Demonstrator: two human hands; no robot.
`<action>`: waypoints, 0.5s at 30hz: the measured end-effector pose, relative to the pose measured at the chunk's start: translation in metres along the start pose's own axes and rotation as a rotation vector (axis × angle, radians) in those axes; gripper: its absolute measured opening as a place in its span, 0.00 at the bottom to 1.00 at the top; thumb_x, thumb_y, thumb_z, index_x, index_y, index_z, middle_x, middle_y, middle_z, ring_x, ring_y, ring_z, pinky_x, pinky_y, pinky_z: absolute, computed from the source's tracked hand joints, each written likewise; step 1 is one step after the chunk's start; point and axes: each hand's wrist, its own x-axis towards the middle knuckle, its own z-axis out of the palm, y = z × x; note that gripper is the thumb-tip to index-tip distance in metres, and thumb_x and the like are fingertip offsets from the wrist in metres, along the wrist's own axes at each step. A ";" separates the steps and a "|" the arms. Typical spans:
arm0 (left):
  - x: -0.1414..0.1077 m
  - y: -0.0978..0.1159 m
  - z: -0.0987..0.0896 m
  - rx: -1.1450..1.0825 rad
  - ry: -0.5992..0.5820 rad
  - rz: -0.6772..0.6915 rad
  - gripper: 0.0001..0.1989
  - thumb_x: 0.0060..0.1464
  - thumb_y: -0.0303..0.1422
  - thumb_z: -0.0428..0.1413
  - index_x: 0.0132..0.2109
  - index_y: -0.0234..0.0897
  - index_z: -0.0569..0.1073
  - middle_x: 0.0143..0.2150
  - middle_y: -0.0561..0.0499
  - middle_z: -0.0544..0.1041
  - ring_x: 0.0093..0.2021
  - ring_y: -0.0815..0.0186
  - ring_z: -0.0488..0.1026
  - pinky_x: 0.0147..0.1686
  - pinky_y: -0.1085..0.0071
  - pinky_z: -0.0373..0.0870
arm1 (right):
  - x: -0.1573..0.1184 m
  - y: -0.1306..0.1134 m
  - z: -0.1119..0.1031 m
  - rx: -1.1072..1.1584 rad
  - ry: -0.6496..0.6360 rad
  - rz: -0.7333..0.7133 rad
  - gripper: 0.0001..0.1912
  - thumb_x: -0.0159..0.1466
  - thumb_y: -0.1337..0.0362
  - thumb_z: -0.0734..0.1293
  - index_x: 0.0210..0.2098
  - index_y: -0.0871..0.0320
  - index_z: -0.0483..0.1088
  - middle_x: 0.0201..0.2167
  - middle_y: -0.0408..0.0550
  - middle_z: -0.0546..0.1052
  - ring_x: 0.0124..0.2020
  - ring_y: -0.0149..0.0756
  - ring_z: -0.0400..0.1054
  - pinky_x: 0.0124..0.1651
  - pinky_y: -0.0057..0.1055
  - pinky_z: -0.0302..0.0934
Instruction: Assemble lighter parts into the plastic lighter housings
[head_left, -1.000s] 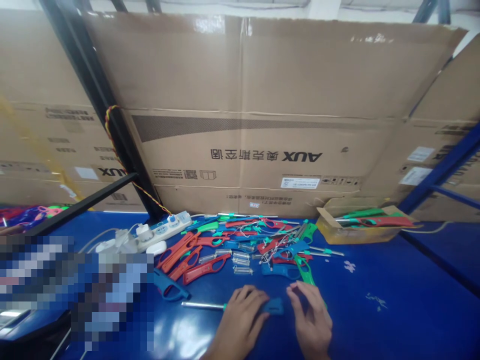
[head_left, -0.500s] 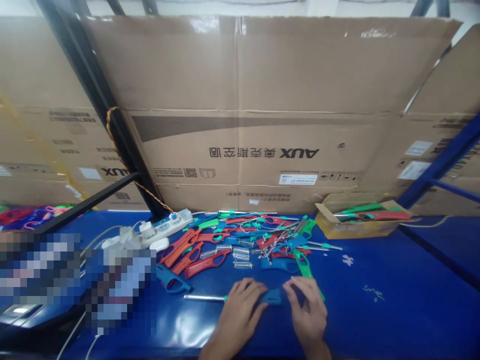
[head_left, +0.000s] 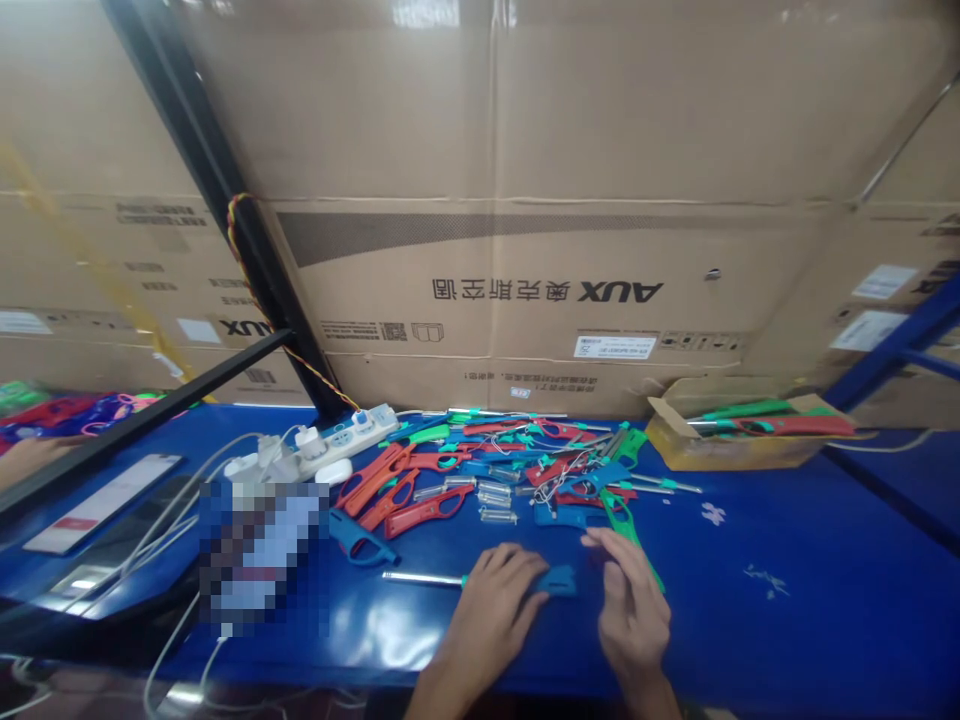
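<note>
My left hand [head_left: 499, 605] is wrapped over a blue long-neck lighter [head_left: 559, 581] close to the front of the table. Its metal tube [head_left: 421, 578] sticks out to the left, and the blue handle end shows on the right; the middle is hidden under my fingers. To the right of that handle, my right hand [head_left: 634, 620] is raised a little, fingers loosely bent and apart from the thumb, with nothing visible in it. Beyond both hands lie red lighter handle shells [head_left: 431, 508], clear fuel tanks [head_left: 496, 500] and another blue handle shell [head_left: 360, 537].
A cardboard box [head_left: 735, 455] with green and red lighter parts stands at the back right. A power strip [head_left: 352, 440] with plugs and cables is at the left, near phones [head_left: 101, 503]. Another person's hand [head_left: 37, 460] shows at the far left. Cardboard [head_left: 487, 250] walls the back.
The view has tilted down and shifted slightly left. My right hand has drawn a little away from the lighter's handle end; my left hand stays on the lighter.
</note>
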 end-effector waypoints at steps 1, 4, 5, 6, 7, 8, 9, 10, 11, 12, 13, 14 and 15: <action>0.000 0.000 0.001 0.009 0.000 0.007 0.13 0.65 0.29 0.55 0.56 0.43 0.70 0.52 0.52 0.76 0.54 0.61 0.69 0.53 0.61 0.67 | -0.001 0.000 0.000 0.009 -0.005 0.011 0.19 0.68 0.75 0.60 0.55 0.56 0.70 0.43 0.52 0.78 0.43 0.40 0.75 0.43 0.39 0.73; 0.000 -0.001 0.003 0.046 0.009 0.043 0.12 0.66 0.29 0.52 0.56 0.41 0.70 0.52 0.49 0.77 0.53 0.58 0.70 0.54 0.59 0.67 | -0.001 0.001 0.000 0.024 0.029 0.037 0.21 0.66 0.77 0.63 0.57 0.55 0.68 0.38 0.48 0.78 0.36 0.36 0.75 0.38 0.35 0.73; -0.001 -0.001 0.004 0.060 0.018 0.059 0.12 0.67 0.30 0.51 0.56 0.40 0.70 0.52 0.48 0.77 0.53 0.58 0.70 0.54 0.58 0.67 | -0.001 0.002 0.000 0.020 0.046 0.036 0.21 0.65 0.76 0.65 0.56 0.54 0.69 0.36 0.47 0.77 0.34 0.35 0.74 0.36 0.34 0.73; -0.001 -0.001 0.006 0.074 0.029 0.074 0.12 0.68 0.30 0.50 0.56 0.39 0.70 0.52 0.47 0.77 0.53 0.57 0.71 0.55 0.57 0.67 | -0.001 0.002 -0.001 0.015 0.053 0.025 0.21 0.64 0.76 0.67 0.54 0.54 0.70 0.35 0.46 0.76 0.34 0.35 0.73 0.35 0.34 0.72; -0.001 -0.002 0.007 0.087 0.039 0.086 0.12 0.68 0.30 0.49 0.56 0.39 0.70 0.52 0.47 0.77 0.53 0.57 0.71 0.55 0.56 0.67 | -0.001 0.002 -0.001 0.007 0.047 0.016 0.20 0.63 0.76 0.67 0.53 0.54 0.71 0.34 0.46 0.76 0.34 0.35 0.73 0.35 0.34 0.72; -0.002 -0.002 0.008 0.097 0.048 0.095 0.13 0.68 0.30 0.48 0.56 0.39 0.70 0.52 0.47 0.77 0.53 0.57 0.71 0.55 0.56 0.67 | -0.001 0.002 -0.002 0.001 0.034 0.006 0.19 0.64 0.75 0.67 0.52 0.54 0.72 0.35 0.47 0.76 0.35 0.36 0.73 0.35 0.34 0.72; -0.002 -0.003 0.009 0.104 0.055 0.102 0.13 0.69 0.30 0.48 0.56 0.38 0.70 0.52 0.47 0.77 0.53 0.57 0.72 0.55 0.56 0.67 | -0.001 0.001 -0.002 -0.003 0.016 -0.001 0.18 0.65 0.74 0.65 0.52 0.54 0.72 0.37 0.49 0.77 0.37 0.37 0.74 0.35 0.35 0.73; -0.002 -0.003 0.010 0.106 0.058 0.106 0.13 0.69 0.30 0.48 0.56 0.38 0.69 0.52 0.47 0.77 0.53 0.56 0.72 0.54 0.56 0.68 | -0.001 0.000 -0.003 -0.007 -0.007 -0.004 0.18 0.67 0.74 0.63 0.53 0.55 0.72 0.39 0.51 0.78 0.40 0.39 0.74 0.36 0.36 0.73; -0.002 -0.004 0.011 0.105 0.061 0.108 0.13 0.69 0.30 0.48 0.56 0.38 0.69 0.52 0.47 0.77 0.53 0.56 0.72 0.54 0.56 0.68 | -0.001 -0.002 -0.003 -0.011 -0.030 -0.001 0.19 0.68 0.74 0.61 0.55 0.55 0.71 0.41 0.52 0.78 0.42 0.41 0.75 0.38 0.37 0.73; -0.002 -0.005 0.012 0.101 0.062 0.108 0.13 0.68 0.30 0.48 0.56 0.38 0.69 0.53 0.47 0.77 0.53 0.56 0.72 0.54 0.56 0.68 | -0.001 -0.003 -0.002 -0.014 -0.044 0.005 0.20 0.68 0.75 0.59 0.56 0.56 0.69 0.42 0.53 0.78 0.44 0.41 0.75 0.39 0.39 0.74; -0.002 -0.005 0.012 0.095 0.060 0.106 0.13 0.68 0.29 0.48 0.57 0.38 0.69 0.53 0.47 0.77 0.53 0.56 0.72 0.53 0.56 0.69 | -0.001 -0.003 -0.002 -0.013 -0.042 0.012 0.21 0.68 0.76 0.59 0.57 0.56 0.69 0.42 0.53 0.78 0.44 0.41 0.75 0.39 0.39 0.74; -0.002 -0.005 0.012 0.090 0.057 0.101 0.13 0.68 0.29 0.48 0.57 0.38 0.69 0.53 0.47 0.77 0.53 0.56 0.72 0.54 0.56 0.68 | 0.000 -0.003 -0.001 -0.009 -0.029 0.013 0.21 0.67 0.77 0.60 0.57 0.57 0.68 0.41 0.52 0.78 0.42 0.40 0.75 0.39 0.38 0.73; -0.002 -0.005 0.012 0.087 0.054 0.096 0.13 0.68 0.29 0.48 0.57 0.38 0.69 0.53 0.47 0.77 0.53 0.56 0.72 0.54 0.56 0.68 | 0.000 -0.002 -0.001 -0.004 -0.005 0.008 0.22 0.66 0.77 0.62 0.56 0.56 0.69 0.39 0.50 0.78 0.39 0.39 0.75 0.37 0.38 0.73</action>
